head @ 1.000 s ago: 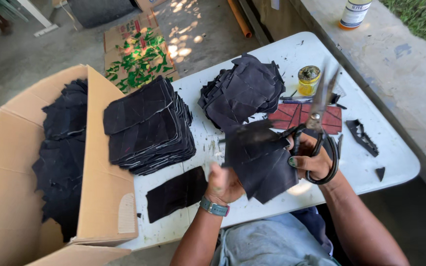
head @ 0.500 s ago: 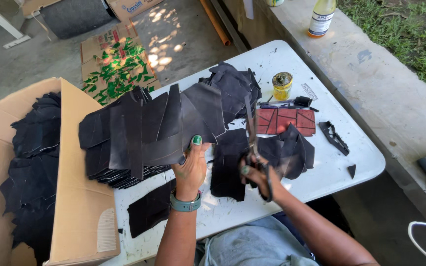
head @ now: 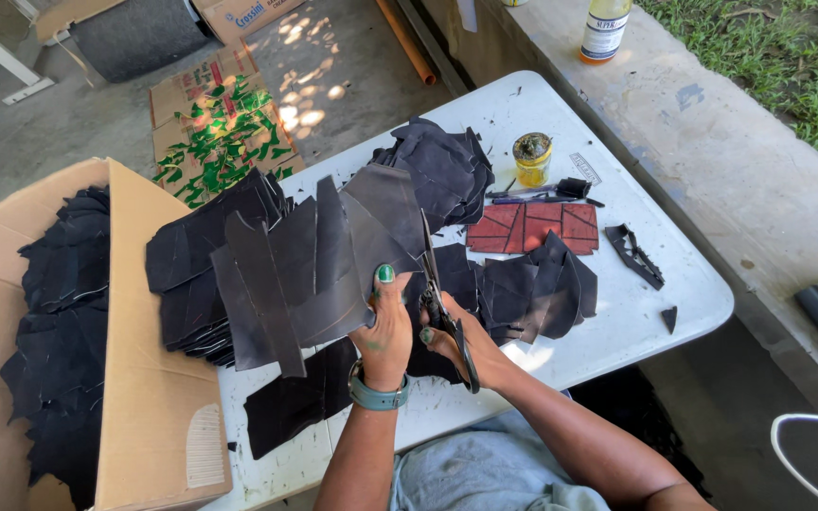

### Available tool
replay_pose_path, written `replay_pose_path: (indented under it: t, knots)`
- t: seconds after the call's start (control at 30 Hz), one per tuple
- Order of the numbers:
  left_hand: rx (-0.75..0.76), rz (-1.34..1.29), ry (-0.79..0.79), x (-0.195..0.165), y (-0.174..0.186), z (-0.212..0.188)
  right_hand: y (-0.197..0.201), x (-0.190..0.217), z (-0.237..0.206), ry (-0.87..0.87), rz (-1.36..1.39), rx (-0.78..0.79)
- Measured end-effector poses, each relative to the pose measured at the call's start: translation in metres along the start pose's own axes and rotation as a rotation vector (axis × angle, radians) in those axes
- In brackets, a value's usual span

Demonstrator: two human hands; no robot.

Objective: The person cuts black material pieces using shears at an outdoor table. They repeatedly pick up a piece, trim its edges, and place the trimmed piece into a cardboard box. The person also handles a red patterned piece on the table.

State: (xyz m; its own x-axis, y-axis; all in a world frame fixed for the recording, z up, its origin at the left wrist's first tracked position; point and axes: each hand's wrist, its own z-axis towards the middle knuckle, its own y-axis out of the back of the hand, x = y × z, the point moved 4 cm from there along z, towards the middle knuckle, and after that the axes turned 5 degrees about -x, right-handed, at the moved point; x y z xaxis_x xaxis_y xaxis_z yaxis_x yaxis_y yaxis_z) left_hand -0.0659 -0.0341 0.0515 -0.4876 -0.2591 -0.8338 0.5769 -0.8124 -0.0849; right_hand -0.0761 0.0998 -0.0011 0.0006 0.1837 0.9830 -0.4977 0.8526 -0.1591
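Head view: the left hand [head: 385, 331] now grips a fanned sheaf of black cut pieces [head: 305, 270], lifted above the table [head: 617, 312] near its front edge, where a second ago it pinched one piece. The right hand [head: 461, 345] is closed around the scissors [head: 442, 303] (blades upward, beside the sheaf). Judging by this, cutting has paused and pieces are being gathered toward the stack [head: 186, 274] by the cardboard box [head: 134, 416].

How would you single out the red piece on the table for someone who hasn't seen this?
Start at the white table and go to its far half, just in front of the small yellow jar. The red piece lies flat there, a rectangle marked with dark lines. It is the only red sheet; every piece around it is black.
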Motion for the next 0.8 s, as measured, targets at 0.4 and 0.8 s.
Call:
replay_pose_path:
  t: [0.4, 0.8]
  knots:
    - [-0.036, -0.064, -0.016, 0.004, -0.008, -0.006, 0.000, -0.015, -0.008, -0.149, -0.019, -0.109]
    - [-0.045, -0.189, 0.212, 0.029, 0.004, -0.037, 0.008, -0.013, 0.002, 0.123, 0.032, -0.049]
